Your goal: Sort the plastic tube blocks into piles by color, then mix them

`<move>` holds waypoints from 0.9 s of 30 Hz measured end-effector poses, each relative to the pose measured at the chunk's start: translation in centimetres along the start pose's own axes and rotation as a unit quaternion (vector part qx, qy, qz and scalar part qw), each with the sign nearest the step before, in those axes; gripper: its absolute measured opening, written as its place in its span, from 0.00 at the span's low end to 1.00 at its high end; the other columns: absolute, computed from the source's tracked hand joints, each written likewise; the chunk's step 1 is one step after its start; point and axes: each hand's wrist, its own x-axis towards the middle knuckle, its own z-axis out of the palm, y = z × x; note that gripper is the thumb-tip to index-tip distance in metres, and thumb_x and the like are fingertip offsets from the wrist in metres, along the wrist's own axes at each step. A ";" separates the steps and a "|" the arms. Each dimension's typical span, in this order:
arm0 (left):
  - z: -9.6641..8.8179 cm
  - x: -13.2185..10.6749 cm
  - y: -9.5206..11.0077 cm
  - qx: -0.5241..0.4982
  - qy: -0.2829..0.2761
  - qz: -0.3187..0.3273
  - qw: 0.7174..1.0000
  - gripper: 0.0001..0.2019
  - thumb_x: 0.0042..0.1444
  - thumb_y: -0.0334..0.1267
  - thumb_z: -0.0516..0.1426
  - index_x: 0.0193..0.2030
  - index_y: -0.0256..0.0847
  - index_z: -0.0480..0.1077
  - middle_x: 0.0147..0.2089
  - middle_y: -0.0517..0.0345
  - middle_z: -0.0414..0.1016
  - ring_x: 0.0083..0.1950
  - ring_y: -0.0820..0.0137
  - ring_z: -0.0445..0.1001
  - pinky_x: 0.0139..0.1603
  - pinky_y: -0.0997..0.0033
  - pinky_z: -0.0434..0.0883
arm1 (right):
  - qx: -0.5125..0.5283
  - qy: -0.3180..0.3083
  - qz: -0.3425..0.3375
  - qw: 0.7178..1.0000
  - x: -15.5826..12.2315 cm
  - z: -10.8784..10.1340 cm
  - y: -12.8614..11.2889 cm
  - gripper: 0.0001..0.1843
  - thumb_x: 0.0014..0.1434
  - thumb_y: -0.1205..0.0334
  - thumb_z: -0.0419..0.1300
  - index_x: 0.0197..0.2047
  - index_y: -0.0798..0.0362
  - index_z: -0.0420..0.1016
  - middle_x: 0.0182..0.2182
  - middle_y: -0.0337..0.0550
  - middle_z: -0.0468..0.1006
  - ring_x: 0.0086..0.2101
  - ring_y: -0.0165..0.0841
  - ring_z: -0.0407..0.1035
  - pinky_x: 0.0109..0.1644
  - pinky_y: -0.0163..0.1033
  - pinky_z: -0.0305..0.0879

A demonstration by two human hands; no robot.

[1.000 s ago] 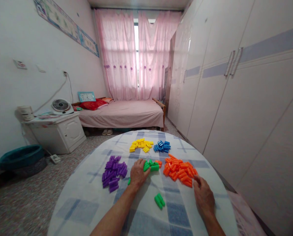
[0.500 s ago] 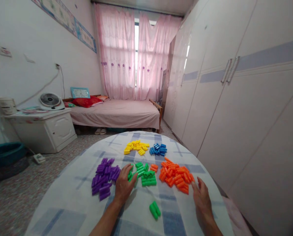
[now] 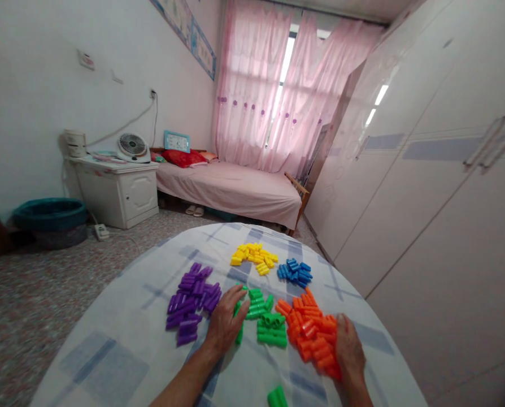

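Small plastic tube-shaped blocks lie on the table in heaps sorted by colour. My left hand (image 3: 226, 321) rests between the purple blocks (image 3: 188, 305) and the green blocks (image 3: 271, 333), fingers apart, thumb beside a few green ones that it partly hides. My right hand (image 3: 351, 349) lies against the right side of the orange blocks (image 3: 310, 328), fingers stretched out and touching the heap without gripping. Nearer to me, a separate green piece (image 3: 277, 397) is cut off by the bottom of the view. Farther back are the yellow blocks (image 3: 255, 255) and the blue blocks (image 3: 295, 272).
A checked cloth covers the rounded table (image 3: 121, 316). Beyond it stand a bed (image 3: 235, 183) and a white cabinet (image 3: 138, 195) carrying a small fan (image 3: 133, 146). A teal tub (image 3: 51, 215) sits on the floor at left. White wardrobes (image 3: 426, 198) line the right side.
My right hand has moved in against the orange heap, which now sits closer together with the stray orange piece at its left edge. My left hand stays by the green blocks. The view has tilted and turned left.
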 end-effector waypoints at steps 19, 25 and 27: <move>-0.6 -0.3 1.0 -0.023 -0.057 0.016 0.998 0.20 0.61 0.48 0.50 0.57 0.46 0.68 0.61 0.54 0.68 0.63 0.63 0.64 0.65 0.56 0.62 | 0.377 -0.283 -0.119 0.874 -9.6 2.5 -12.4 0.32 0.59 0.42 0.53 0.62 0.49 0.63 0.63 0.43 0.61 0.62 0.37 0.54 0.66 0.46 0.48; -0.8 -0.2 1.4 -0.036 -0.035 0.007 0.999 0.18 0.63 0.46 0.48 0.54 0.44 0.70 0.57 0.53 0.71 0.60 0.65 0.67 0.63 0.58 0.64 | 0.165 -0.163 -0.196 0.953 -9.1 -2.4 -8.2 0.36 0.52 0.43 0.59 0.62 0.44 0.62 0.62 0.42 0.63 0.61 0.45 0.55 0.65 0.56 0.50; -0.7 -0.2 1.3 -0.035 -0.029 0.011 0.999 0.18 0.63 0.46 0.48 0.53 0.44 0.70 0.57 0.53 0.71 0.60 0.65 0.67 0.63 0.58 0.64 | 0.093 -0.143 -0.241 0.955 -10.1 -2.7 -4.0 0.43 0.46 0.45 0.64 0.64 0.45 0.60 0.63 0.45 0.61 0.61 0.51 0.54 0.64 0.60 0.50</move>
